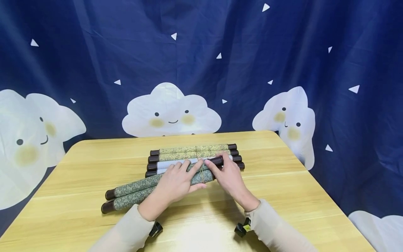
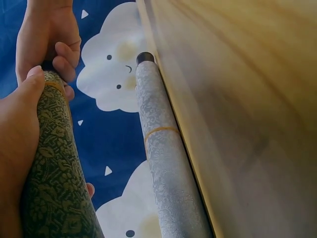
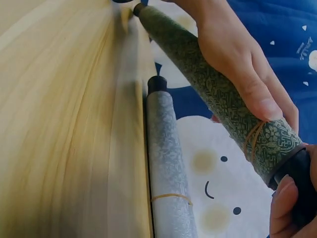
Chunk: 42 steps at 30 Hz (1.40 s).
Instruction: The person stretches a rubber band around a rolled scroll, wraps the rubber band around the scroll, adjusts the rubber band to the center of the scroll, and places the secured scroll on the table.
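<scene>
A green patterned scroll (image 1: 135,189) with two rollers and dark end caps lies slantwise before me. My left hand (image 1: 176,180) grips it near its right part, thumb along the near side and fingers over the top. Around that right part runs a thin tan rubber band (image 3: 252,141), close to my left fingertips. My right hand (image 1: 231,176) holds the scroll's dark right end cap (image 3: 297,178), fingers curled round it. Right behind is a silver-white scroll (image 1: 163,164), partly hidden by the green one and my hands; it too has a band (image 2: 162,130).
A yellow patterned scroll (image 1: 179,151) with dark end caps lies behind the silver-white one, parallel to it. All are on a light wooden table (image 1: 283,210). A dark blue curtain (image 1: 201,63) with smiling clouds hangs behind the table's far edge.
</scene>
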{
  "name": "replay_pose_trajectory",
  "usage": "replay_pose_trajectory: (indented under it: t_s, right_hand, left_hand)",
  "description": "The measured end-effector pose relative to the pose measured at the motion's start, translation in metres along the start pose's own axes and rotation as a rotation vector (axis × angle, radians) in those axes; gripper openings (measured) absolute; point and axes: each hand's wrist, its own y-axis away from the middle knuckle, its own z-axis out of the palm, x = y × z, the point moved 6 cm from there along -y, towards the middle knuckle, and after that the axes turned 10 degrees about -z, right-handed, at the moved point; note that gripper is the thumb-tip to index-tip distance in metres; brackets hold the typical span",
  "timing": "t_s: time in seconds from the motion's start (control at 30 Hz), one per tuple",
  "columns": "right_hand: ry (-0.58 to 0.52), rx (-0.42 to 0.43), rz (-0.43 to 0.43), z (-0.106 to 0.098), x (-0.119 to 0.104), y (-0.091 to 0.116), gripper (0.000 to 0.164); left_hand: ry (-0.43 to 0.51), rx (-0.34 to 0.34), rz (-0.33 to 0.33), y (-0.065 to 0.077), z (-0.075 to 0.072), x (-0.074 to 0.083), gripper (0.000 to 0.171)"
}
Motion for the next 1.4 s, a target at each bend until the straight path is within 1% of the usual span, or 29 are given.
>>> replay_pose_trajectory:
  t_s: [0.1,0.2,0.3,0.4,0.47,0.57,0.63,0.7,0.77,0.87,0.97,1.07,1.27,1.33,1.4]
  right_hand:
    - [0.018,0.017,-0.025,0.000,0.000,0.000,0.054]
    - [0.025,0.032,-0.047,0.000,-0.001,0.000,0.047]
    - [0.032,0.030,-0.051,0.000,-0.001,0.000,0.040]
    - [0.035,0.014,-0.043,0.003,-0.003,0.000,0.037]
    - [0.042,-0.004,-0.044,0.006,-0.005,0.002,0.038]
    - [0.041,-0.026,-0.062,0.012,-0.008,0.004,0.040]
    - [0.044,-0.033,-0.075,0.015,-0.010,0.006,0.040]
    - [0.047,-0.029,-0.089,0.018,-0.011,0.007,0.040]
    - [0.068,-0.021,-0.114,0.020,-0.013,0.009,0.040]
    - [0.121,-0.003,-0.183,0.021,-0.016,0.010,0.036]
    - [0.181,0.014,-0.246,0.022,-0.018,0.011,0.031]
    - [0.227,0.020,-0.274,0.021,-0.018,0.009,0.027]
    - [0.271,0.021,-0.286,0.018,-0.012,0.006,0.023]
    - [0.274,0.034,-0.290,0.017,-0.010,0.005,0.021]
    - [0.275,0.044,-0.298,0.015,-0.009,0.005,0.019]
  left_hand:
    - [0.015,0.005,-0.002,0.000,0.000,0.000,0.088]
    - [0.027,-0.005,-0.011,0.000,0.000,0.001,0.088]
    - [0.051,-0.029,-0.030,-0.001,0.000,0.001,0.087]
    - [0.099,-0.065,-0.043,-0.002,-0.001,0.001,0.086]
    - [0.126,-0.091,-0.032,-0.003,-0.003,0.002,0.090]
    - [0.143,-0.119,0.007,-0.004,-0.004,0.005,0.096]
    - [0.141,-0.125,0.030,-0.004,-0.004,0.007,0.096]
    - [0.126,-0.117,0.041,-0.003,-0.004,0.008,0.092]
    - [0.122,-0.102,0.043,-0.003,-0.004,0.009,0.089]
    - [0.122,-0.083,0.046,-0.002,-0.003,0.010,0.088]
    - [0.149,-0.086,0.043,-0.001,-0.003,0.011,0.087]
    - [0.178,-0.124,0.022,0.000,-0.001,0.010,0.087]
    - [0.183,-0.264,-0.055,0.000,0.007,0.004,0.091]
    - [0.188,-0.286,-0.068,0.000,0.009,0.002,0.092]
    - [0.198,-0.285,-0.071,0.000,0.011,0.001,0.091]
